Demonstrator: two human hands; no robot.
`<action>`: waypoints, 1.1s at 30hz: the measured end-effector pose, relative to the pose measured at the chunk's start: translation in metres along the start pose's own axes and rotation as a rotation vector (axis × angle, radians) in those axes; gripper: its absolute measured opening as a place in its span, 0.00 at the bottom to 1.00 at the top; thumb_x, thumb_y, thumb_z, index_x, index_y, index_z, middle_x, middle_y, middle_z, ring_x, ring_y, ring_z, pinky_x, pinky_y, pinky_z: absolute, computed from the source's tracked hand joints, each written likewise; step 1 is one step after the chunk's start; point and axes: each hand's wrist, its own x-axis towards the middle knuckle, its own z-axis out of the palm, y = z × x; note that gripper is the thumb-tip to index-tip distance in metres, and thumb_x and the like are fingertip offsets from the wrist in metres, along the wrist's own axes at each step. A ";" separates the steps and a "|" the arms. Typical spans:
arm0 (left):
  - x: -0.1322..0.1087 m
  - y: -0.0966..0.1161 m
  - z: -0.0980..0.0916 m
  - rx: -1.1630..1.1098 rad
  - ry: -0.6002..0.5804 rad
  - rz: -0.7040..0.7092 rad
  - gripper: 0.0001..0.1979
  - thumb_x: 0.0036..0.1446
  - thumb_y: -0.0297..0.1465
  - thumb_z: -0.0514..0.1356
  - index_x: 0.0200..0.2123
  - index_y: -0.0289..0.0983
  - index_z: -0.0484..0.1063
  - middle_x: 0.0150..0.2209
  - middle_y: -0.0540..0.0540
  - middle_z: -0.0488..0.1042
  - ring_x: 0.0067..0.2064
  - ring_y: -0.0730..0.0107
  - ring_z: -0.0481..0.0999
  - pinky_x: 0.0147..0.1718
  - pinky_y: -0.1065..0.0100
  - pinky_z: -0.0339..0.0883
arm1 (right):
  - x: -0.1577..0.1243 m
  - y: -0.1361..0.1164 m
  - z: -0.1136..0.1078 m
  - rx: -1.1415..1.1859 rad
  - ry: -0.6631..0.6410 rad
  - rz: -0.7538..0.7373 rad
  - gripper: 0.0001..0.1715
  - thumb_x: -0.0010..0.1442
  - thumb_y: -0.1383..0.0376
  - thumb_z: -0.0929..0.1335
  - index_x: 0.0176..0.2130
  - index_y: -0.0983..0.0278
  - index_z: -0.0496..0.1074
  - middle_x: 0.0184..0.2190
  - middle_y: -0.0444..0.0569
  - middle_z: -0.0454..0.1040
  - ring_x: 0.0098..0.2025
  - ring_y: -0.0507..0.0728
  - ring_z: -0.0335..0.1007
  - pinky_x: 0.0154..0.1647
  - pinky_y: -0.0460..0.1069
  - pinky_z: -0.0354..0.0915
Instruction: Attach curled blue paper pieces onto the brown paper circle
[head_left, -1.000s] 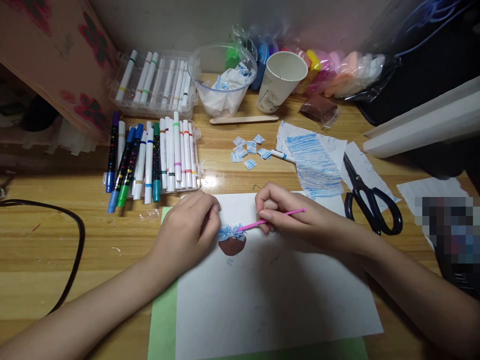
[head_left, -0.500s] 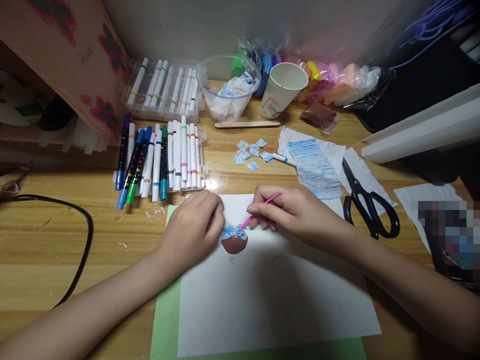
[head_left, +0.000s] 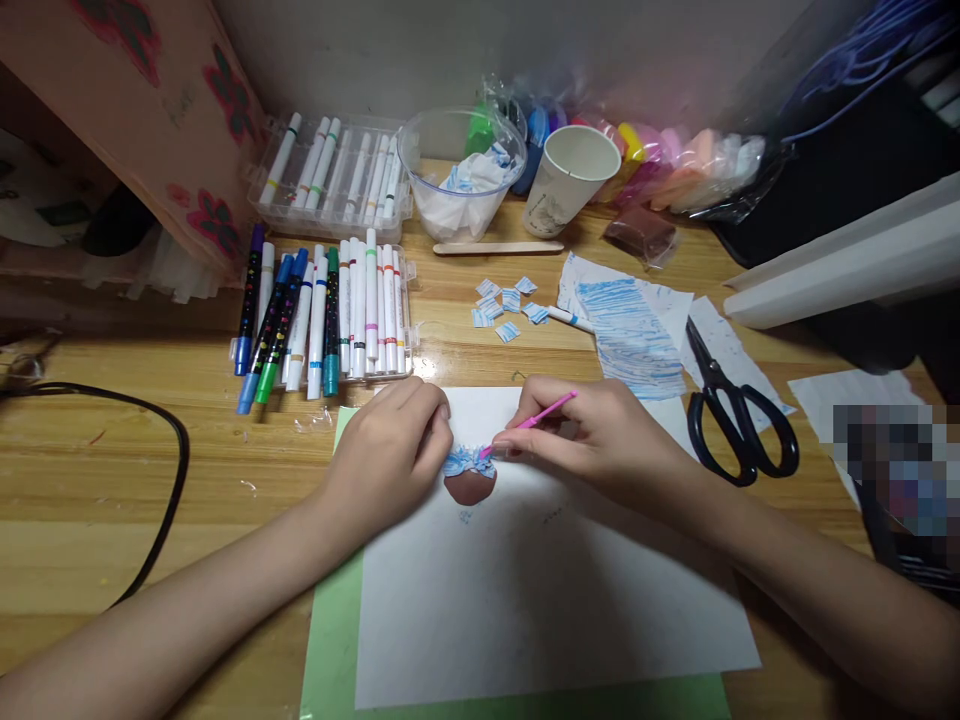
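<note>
A sheet of white paper [head_left: 555, 620] lies over a green sheet [head_left: 326, 610]. On it sits a brown half-round piece [head_left: 470, 488], topped with a ruffled strip of blue-and-white paper bits [head_left: 466, 461]. My right hand [head_left: 574, 420] pinches a thin pink clay modelling tool [head_left: 551, 407], whose lower tip touches the right end of the bits. My left hand [head_left: 394, 430] rests curled on the paper at the left end of the bits. Its fingers are closed, and its fingertips are hidden, so whatever they hold cannot be seen.
Small blue-striped paper squares [head_left: 511, 300] lie beyond the sheet, near a coloured paper scrap [head_left: 630, 335] and black scissors [head_left: 739, 430]. Markers [head_left: 360, 310] fill a case at left. Behind stand a plastic bowl [head_left: 461, 215], a paper cup [head_left: 570, 180] and a wooden stick [head_left: 499, 248].
My right hand has shifted slightly right, and the pink tool leans lower, its tip still at the paper bits. My left hand stays in place. The whole view has shifted a little.
</note>
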 end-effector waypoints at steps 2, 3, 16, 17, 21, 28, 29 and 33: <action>0.000 0.000 0.000 0.002 -0.004 0.003 0.07 0.59 0.26 0.49 0.29 0.36 0.64 0.29 0.47 0.68 0.32 0.68 0.66 0.31 0.66 0.56 | 0.000 0.000 0.003 -0.013 0.024 0.001 0.18 0.54 0.54 0.70 0.23 0.63 0.67 0.19 0.42 0.72 0.20 0.49 0.60 0.20 0.45 0.50; 0.000 0.000 0.000 0.003 -0.004 0.006 0.07 0.59 0.26 0.49 0.29 0.36 0.64 0.29 0.47 0.67 0.32 0.68 0.66 0.30 0.67 0.56 | -0.001 0.000 0.005 -0.016 0.031 0.002 0.18 0.54 0.54 0.69 0.22 0.63 0.66 0.19 0.42 0.72 0.20 0.49 0.59 0.20 0.45 0.49; 0.000 0.001 0.001 0.000 -0.003 0.000 0.08 0.59 0.26 0.49 0.29 0.37 0.63 0.29 0.47 0.67 0.32 0.68 0.65 0.31 0.66 0.57 | -0.006 0.004 -0.001 0.046 0.018 -0.013 0.13 0.58 0.57 0.67 0.28 0.63 0.71 0.24 0.45 0.76 0.26 0.52 0.69 0.25 0.45 0.57; 0.000 0.001 0.001 0.001 0.000 -0.001 0.08 0.59 0.26 0.49 0.29 0.37 0.63 0.29 0.48 0.67 0.32 0.68 0.65 0.31 0.66 0.57 | -0.006 0.005 -0.001 0.046 0.012 -0.020 0.12 0.58 0.58 0.67 0.28 0.63 0.71 0.24 0.45 0.76 0.26 0.52 0.70 0.25 0.45 0.57; 0.001 0.000 0.001 0.007 -0.001 0.004 0.08 0.60 0.26 0.49 0.28 0.37 0.63 0.29 0.48 0.67 0.32 0.68 0.66 0.30 0.66 0.56 | -0.006 0.006 0.001 0.064 -0.015 -0.073 0.10 0.58 0.60 0.67 0.29 0.62 0.72 0.26 0.44 0.77 0.28 0.52 0.71 0.27 0.45 0.59; 0.001 0.001 0.001 0.009 0.003 0.002 0.08 0.60 0.26 0.49 0.29 0.37 0.63 0.29 0.48 0.67 0.32 0.69 0.66 0.30 0.67 0.56 | -0.004 0.003 0.001 0.000 -0.045 -0.168 0.07 0.58 0.63 0.68 0.28 0.61 0.71 0.26 0.41 0.76 0.28 0.50 0.69 0.28 0.44 0.58; 0.001 0.001 0.001 0.010 0.006 0.004 0.08 0.60 0.26 0.49 0.29 0.37 0.63 0.29 0.48 0.67 0.32 0.69 0.66 0.30 0.67 0.56 | -0.004 0.002 0.001 -0.009 -0.038 -0.169 0.08 0.58 0.62 0.68 0.28 0.61 0.71 0.26 0.41 0.76 0.27 0.50 0.69 0.28 0.44 0.57; 0.001 0.001 0.001 0.018 0.013 0.008 0.08 0.60 0.26 0.49 0.28 0.37 0.63 0.29 0.48 0.67 0.32 0.68 0.66 0.30 0.67 0.56 | -0.004 -0.001 0.006 -0.023 0.029 -0.105 0.10 0.57 0.60 0.68 0.27 0.61 0.70 0.24 0.41 0.76 0.25 0.51 0.68 0.25 0.44 0.56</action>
